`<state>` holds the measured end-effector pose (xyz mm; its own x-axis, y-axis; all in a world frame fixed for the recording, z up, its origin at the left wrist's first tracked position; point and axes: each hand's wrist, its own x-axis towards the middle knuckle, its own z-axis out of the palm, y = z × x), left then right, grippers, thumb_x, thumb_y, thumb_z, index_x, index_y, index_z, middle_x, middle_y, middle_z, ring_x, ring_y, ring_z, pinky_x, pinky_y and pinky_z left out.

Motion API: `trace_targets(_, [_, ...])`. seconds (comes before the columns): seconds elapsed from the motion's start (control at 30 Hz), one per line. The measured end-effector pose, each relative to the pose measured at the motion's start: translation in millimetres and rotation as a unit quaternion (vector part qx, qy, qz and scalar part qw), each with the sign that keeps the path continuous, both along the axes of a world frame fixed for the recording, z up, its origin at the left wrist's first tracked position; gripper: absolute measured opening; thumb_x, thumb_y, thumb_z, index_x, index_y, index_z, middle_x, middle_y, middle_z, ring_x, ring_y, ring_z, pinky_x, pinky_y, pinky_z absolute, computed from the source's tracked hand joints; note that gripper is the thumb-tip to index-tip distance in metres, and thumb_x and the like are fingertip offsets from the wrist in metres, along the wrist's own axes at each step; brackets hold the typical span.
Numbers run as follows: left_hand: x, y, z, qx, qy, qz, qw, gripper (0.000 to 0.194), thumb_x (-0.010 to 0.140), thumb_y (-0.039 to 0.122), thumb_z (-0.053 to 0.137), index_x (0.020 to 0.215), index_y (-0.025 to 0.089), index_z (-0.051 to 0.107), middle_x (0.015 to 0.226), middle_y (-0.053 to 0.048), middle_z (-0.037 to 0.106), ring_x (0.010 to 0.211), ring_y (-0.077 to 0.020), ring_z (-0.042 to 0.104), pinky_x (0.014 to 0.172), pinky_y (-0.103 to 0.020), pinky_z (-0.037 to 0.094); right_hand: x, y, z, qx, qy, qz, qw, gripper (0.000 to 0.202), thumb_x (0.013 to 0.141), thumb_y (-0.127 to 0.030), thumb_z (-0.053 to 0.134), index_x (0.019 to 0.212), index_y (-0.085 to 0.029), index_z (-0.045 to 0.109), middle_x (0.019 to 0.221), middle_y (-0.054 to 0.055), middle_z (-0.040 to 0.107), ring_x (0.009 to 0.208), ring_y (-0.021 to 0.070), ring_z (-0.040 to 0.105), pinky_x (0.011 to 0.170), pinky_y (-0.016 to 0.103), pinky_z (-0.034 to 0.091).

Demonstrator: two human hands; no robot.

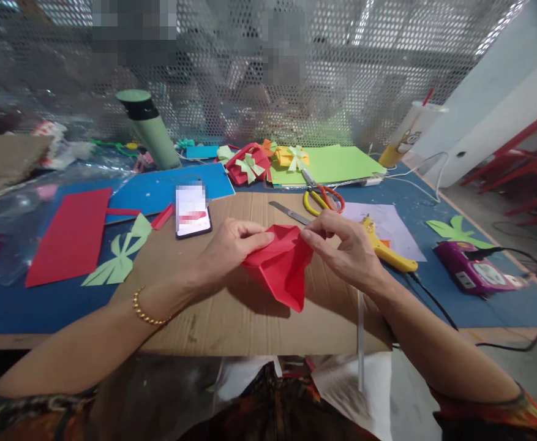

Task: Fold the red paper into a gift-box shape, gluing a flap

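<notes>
A folded piece of red paper point(283, 269) hangs above the cardboard sheet point(195, 318), its lower end pointing toward me. My left hand point(234, 245) pinches its upper left edge between thumb and fingers. At the upper right corner my right hand point(341, 245) grips the same paper with thumb and forefinger. Just beyond the hands lie scissors point(324, 199) with red and yellow handles and a metal blade point(289, 213). A yellow glue gun point(390, 248) rests to the right of my right hand.
A phone point(193, 211), red paper sheet point(70, 236) and pale green paper bow point(121, 254) lie left. Behind are a green bottle point(151, 131), folded red paper piece point(252, 165), green sheets point(337, 160) and a drink cup point(408, 135). A purple power strip point(473, 269) sits right.
</notes>
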<state>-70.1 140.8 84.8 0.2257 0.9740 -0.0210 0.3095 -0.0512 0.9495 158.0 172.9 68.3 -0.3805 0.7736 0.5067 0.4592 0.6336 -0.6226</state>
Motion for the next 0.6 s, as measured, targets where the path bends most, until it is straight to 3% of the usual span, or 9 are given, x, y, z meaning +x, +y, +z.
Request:
trace_targets(0.1, [1, -1, -2.1, 0.026, 0.004, -0.011, 1.0, 0.041, 0.089, 0.04, 0.06, 0.055, 0.019, 0.053, 0.057, 0.002, 0.047, 0.059, -0.0119, 0.04, 0.054, -0.027, 0.028, -1, 1, -2.2, -0.029, -0.012, -0.006, 0.999, 0.036, 0.097, -0.048, 0.062, 0.073, -0.022, 0.064, 0.07, 0.003, 0.067, 0.065, 0.0156, 0.052, 0.064, 0.033, 0.041])
trace_targets(0.27, [3, -5, 5.9, 0.016, 0.031, 0.006, 0.999, 0.038, 0.09, 0.04, 0.06, 0.059, 0.018, 0.059, 0.06, 0.001, 0.052, 0.06, -0.0127, 0.043, 0.055, -0.027, 0.032, 0, 3, -5.1, -0.053, -0.017, -0.008, 0.998, 0.027, 0.095, -0.044, 0.065, 0.079, -0.022, 0.066, 0.073, 0.003, 0.069, 0.063, 0.0148, 0.053, 0.062, 0.031, 0.043])
trace_targets(0.43, [3, -4, 6.4, 0.003, 0.032, -0.02, 0.999, 0.039, 0.088, 0.042, 0.061, 0.057, 0.018, 0.055, 0.059, 0.001, 0.049, 0.058, -0.0116, 0.04, 0.054, -0.027, 0.029, -1, 1, -4.9, 0.015, 0.019, 0.033, 0.999, 0.017, 0.095, -0.039, 0.07, 0.097, -0.022, 0.071, 0.086, 0.004, 0.072, 0.076, 0.0178, 0.062, 0.07, 0.032, 0.05])
trace_targets(0.6, [5, -6, 7.9, -0.004, 0.042, -0.074, 0.996, 0.035, 0.087, 0.039, 0.061, 0.06, 0.017, 0.06, 0.061, 0.0, 0.055, 0.06, -0.0119, 0.043, 0.055, -0.026, 0.032, -4, -3, -4.3, 0.028, 0.003, 0.043, 0.999, 0.017, 0.101, -0.03, 0.061, 0.087, -0.023, 0.069, 0.085, 0.004, 0.072, 0.076, 0.0176, 0.062, 0.07, 0.033, 0.048])
